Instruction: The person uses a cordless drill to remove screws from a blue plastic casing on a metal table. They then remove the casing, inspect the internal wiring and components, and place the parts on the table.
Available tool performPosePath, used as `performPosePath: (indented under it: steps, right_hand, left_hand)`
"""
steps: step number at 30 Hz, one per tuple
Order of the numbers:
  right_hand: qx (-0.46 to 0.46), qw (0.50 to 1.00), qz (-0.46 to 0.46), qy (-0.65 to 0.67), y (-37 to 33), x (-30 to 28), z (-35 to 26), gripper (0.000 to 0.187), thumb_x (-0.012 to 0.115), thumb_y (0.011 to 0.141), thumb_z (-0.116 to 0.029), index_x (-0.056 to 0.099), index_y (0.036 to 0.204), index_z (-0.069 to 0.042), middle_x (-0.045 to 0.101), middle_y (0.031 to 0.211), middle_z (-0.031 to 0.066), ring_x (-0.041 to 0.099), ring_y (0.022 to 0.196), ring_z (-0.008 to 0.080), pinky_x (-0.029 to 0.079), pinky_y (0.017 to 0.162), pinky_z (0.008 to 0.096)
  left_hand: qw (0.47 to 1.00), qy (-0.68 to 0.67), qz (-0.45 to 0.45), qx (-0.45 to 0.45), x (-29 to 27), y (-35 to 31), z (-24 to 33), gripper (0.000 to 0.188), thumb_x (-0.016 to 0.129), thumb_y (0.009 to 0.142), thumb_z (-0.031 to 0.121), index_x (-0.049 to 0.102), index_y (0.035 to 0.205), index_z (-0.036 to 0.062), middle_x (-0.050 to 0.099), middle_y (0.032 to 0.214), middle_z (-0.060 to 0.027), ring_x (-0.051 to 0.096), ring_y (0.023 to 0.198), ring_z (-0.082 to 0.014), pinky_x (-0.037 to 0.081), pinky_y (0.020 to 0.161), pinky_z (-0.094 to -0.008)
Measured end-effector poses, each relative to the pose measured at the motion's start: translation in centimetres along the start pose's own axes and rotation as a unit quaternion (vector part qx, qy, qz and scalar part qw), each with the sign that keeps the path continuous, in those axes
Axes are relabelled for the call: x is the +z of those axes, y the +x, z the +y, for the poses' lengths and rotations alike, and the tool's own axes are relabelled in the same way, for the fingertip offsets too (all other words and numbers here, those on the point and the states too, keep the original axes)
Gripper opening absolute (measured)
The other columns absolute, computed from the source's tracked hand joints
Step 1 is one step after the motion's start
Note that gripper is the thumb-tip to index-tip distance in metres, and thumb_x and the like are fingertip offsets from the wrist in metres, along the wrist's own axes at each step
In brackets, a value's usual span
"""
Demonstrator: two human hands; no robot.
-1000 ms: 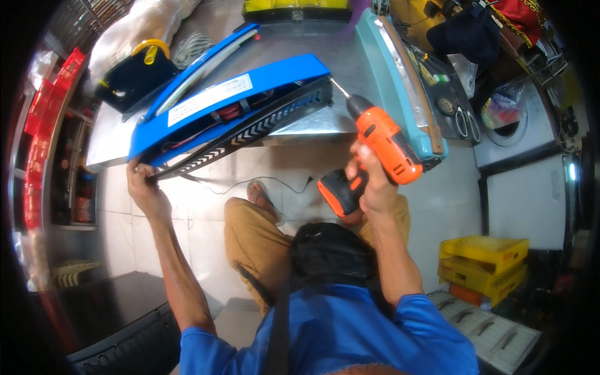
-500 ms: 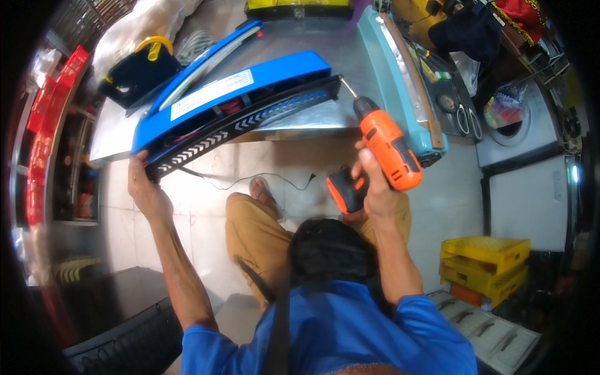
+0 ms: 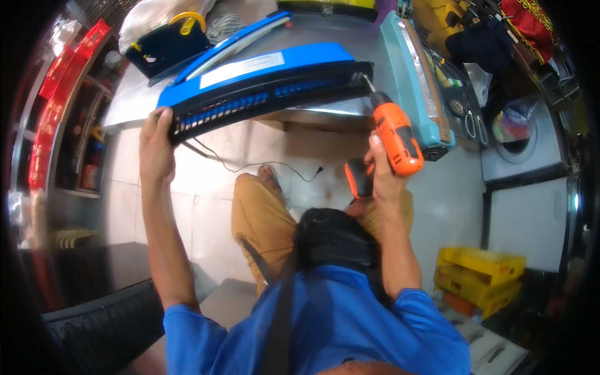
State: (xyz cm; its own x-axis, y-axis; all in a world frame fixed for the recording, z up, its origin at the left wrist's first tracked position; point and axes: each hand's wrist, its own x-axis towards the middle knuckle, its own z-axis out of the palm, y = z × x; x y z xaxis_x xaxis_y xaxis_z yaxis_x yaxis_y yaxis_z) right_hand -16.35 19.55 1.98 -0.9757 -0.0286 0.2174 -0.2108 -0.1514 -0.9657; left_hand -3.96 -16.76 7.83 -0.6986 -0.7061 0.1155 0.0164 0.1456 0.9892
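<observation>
A long blue housing (image 3: 312, 55) with a white label lies near the front edge of the metal worktable. Along its near side runs a black slotted panel (image 3: 250, 103). My left hand (image 3: 156, 147) is closed round the left end of this panel, thumb on top. In my right hand (image 3: 386, 169) is an orange cordless drill (image 3: 398, 139), held by its grip. The drill's long bit points away from me and meets the panel's right end; whether it sits in a screw is too small to tell. A power cord (image 3: 269, 164) with a plug hangs below the housing.
A long blue arm (image 3: 231, 47) lies behind the housing. At the right stands a teal sealer-like machine (image 3: 409, 75), with scissors (image 3: 470, 125) beyond it. A black tool bag (image 3: 169, 50) is at the back left. Yellow crates (image 3: 478, 278) stand on the floor at right.
The black panel has turned so that more of its slotted face shows towards me. My right hand has brought the drill bit onto its right end. The whole view has shifted slightly.
</observation>
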Motion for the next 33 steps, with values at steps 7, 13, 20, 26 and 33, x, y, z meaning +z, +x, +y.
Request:
performPosePath:
  steps: [7,13,20,26,33]
  right_hand:
    - [-0.006,1.000,-0.015,-0.009,-0.2,-0.4,-0.2,0.058,0.074,0.090,-0.014,0.048,0.140,-0.004,0.064,0.093,0.0040,0.056,0.061,0.0074,0.046,0.052,0.0221]
    - [-0.006,1.000,-0.030,0.003,-0.3,-0.5,-2.3,0.061,0.074,0.089,-0.013,0.045,0.142,-0.004,0.064,0.094,0.0044,0.056,0.062,0.0073,0.045,0.052,0.0218]
    - [0.039,0.997,-0.061,-0.004,-1.2,-1.7,-2.0,0.057,0.072,0.089,-0.012,0.047,0.140,-0.005,0.063,0.095,0.0049,0.056,0.062,0.0075,0.047,0.056,0.0223]
    - [0.034,0.996,-0.082,0.021,-1.4,-1.6,-2.6,0.067,0.070,0.090,-0.010,0.039,0.149,-0.006,0.063,0.100,0.0072,0.057,0.065,0.0090,0.049,0.057,0.0230]
    - [0.041,0.994,-0.092,-0.037,-0.1,-1.0,-3.6,0.045,0.069,0.088,-0.014,0.055,0.129,-0.001,0.064,0.100,0.0066,0.060,0.070,0.0112,0.050,0.062,0.0263]
  left_hand:
    - [0.999,-0.004,-0.021,-0.032,1.9,2.9,4.2,0.027,0.050,0.105,0.026,0.060,0.117,0.0041,0.058,0.091,-0.0014,0.056,0.077,-0.0092,0.046,0.065,-0.0262]
    - [0.995,0.001,-0.060,-0.074,2.0,8.5,6.3,0.026,0.049,0.103,0.023,0.059,0.114,0.0004,0.060,0.086,-0.0050,0.059,0.072,-0.0138,0.052,0.060,-0.0299]
    - [0.984,-0.028,-0.131,-0.119,5.2,19.3,6.8,0.019,0.047,0.104,0.019,0.058,0.110,0.0055,0.061,0.089,-0.0067,0.060,0.075,-0.0167,0.050,0.064,-0.0327]
    - [0.990,0.116,-0.032,-0.074,10.8,23.9,6.2,0.015,0.052,0.097,0.018,0.059,0.099,0.0058,0.058,0.081,-0.0063,0.057,0.072,-0.0223,0.048,0.063,-0.0411]
    - [0.957,0.255,-0.062,-0.121,18.6,30.5,4.7,0.020,0.049,0.093,0.020,0.054,0.079,0.0078,0.051,0.068,-0.0060,0.048,0.054,-0.0202,0.042,0.049,-0.0401]
